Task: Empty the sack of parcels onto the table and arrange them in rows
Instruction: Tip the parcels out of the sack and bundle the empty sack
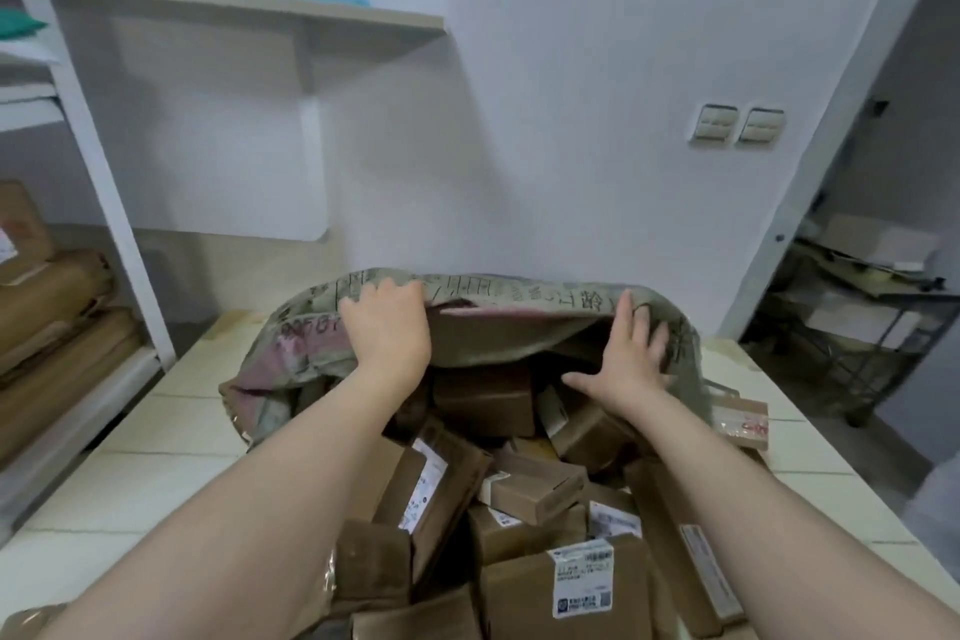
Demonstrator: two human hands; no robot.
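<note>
On the pale table [156,473], the sack [291,353] lay on its side with brown parcels [524,483] spilling from its mouth toward the person. The left hand [387,327] gripped the upper edge of the sack, fingers curled over it; the right hand [631,359] pressed flat against the cloth, fingers spread, holding nothing.

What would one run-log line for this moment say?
stage: emptying | left hand: gripping sack | right hand: on sack | parcels: heaped on table, unsorted
</note>
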